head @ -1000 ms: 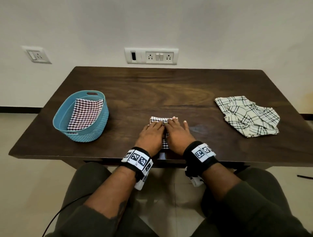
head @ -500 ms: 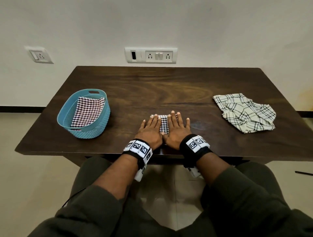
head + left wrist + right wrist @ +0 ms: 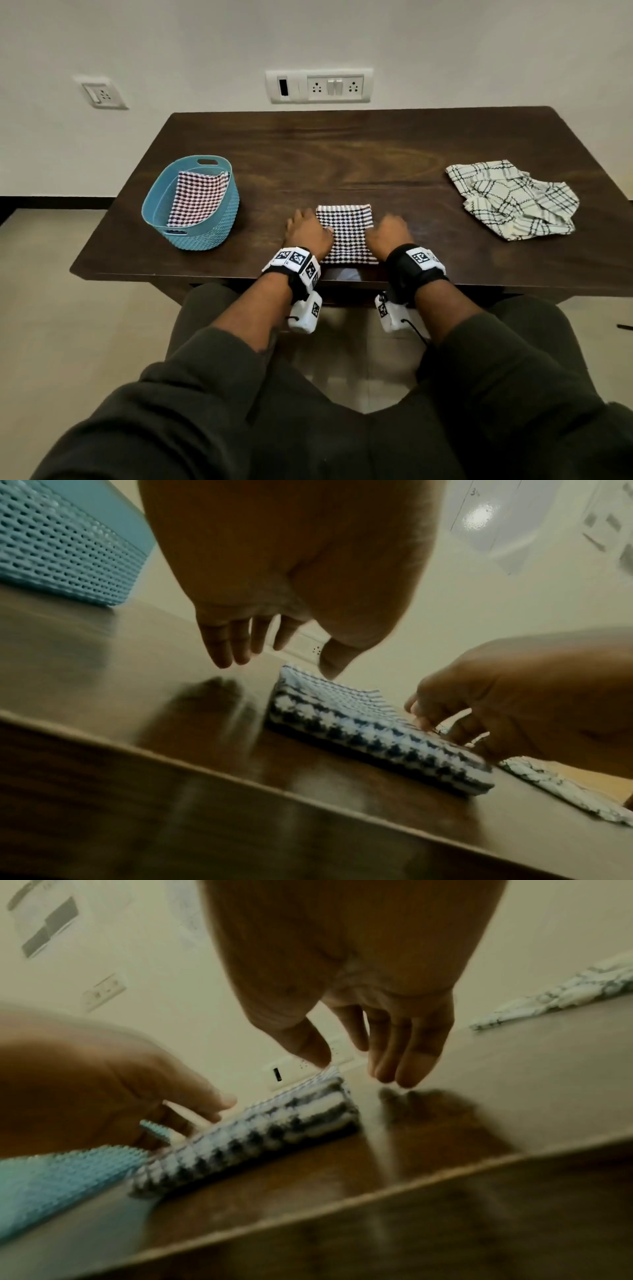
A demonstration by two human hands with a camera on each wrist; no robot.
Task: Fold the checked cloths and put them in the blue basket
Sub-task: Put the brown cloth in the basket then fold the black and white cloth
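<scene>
A folded black-and-white checked cloth (image 3: 346, 233) (image 3: 359, 731) (image 3: 274, 1131) lies flat near the table's front edge. My left hand (image 3: 306, 229) (image 3: 281, 664) is at its left side, fingers straight and pointing down at the table, thumb over the cloth's edge. My right hand (image 3: 388, 231) (image 3: 356, 1069) mirrors it at the right side, thumb touching the cloth's top edge. Neither hand grips it. The blue basket (image 3: 205, 236) (image 3: 61, 547) (image 3: 51, 1177) stands to the left with a folded dark-red checked cloth (image 3: 197, 198) leaning inside.
A crumpled white cloth with black lines (image 3: 513, 198) (image 3: 565, 791) (image 3: 565, 993) lies at the right of the dark wooden table (image 3: 342, 154). The table's far edge meets a wall with a socket panel (image 3: 318, 85). My knees are below the front edge.
Both hands lay flat together on top of the folded cloth; they have slid apart to its left and right sides, uncovering it. The cloth itself stays in place.
</scene>
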